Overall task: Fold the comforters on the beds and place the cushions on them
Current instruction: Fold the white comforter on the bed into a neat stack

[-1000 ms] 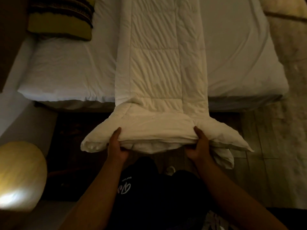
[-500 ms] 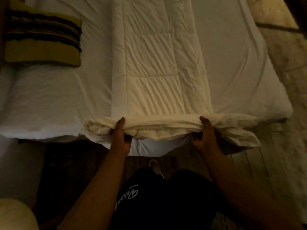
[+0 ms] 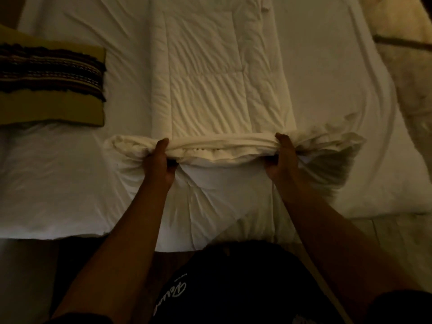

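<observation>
Both hands grip the bunched end of a white quilted comforter (image 3: 224, 73) over a bed (image 3: 332, 94) in a dimly lit room. At left, the left hand (image 3: 161, 164) clutches the gathered layers, its thumb lying over the top of the roll and its fingers curled underneath. At right, the right hand (image 3: 281, 163) holds the same bundle in the same way, thumb on top, fingers tucked below. Between the two hands the fabric is pulled into a taut, stacked ridge that runs across the bed; beyond each hand the loose ends flare outward in crumpled folds.

Folded lengthwise into a long strip, the comforter lies down the middle of the mattress, running from the top edge of the view toward the person. Its stitched panels catch the light and show diagonal creases. Below the gripped ridge, more of the comforter spreads down to the near edge of the bed, against the person's dark clothing (image 3: 233, 288), which bears pale script lettering too dim to read.

An olive cushion (image 3: 49, 83) with a dark woven band across its middle rests on the white sheet at the left, well apart from the comforter and the hands. Along the right edge of the bed, a pale shaggy rug (image 3: 411, 85) covers the floor. Both forearms are bare and reach forward from the bottom of the view.
</observation>
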